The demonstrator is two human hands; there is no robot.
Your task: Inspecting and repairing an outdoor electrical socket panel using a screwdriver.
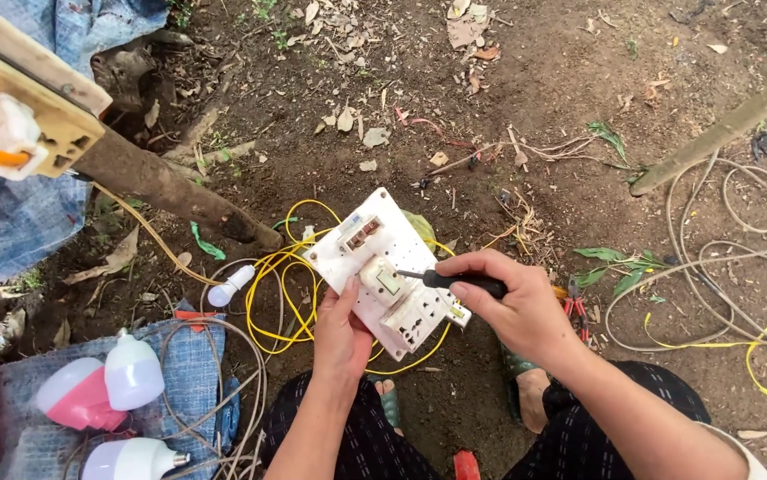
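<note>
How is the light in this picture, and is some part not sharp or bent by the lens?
Head view: soft, even daylight, no hard shadows or glare. The white switch board, the left hand and the right hand with the screwdriver are sharp. The wooden board at the top left corner looks large, slightly soft and stretched by the wide lens.

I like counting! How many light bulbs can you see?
4: one small white bulb on yellow wire; a pink-and-white bulb and two white bulbs on blue cloth. Others may be hidden.
</note>
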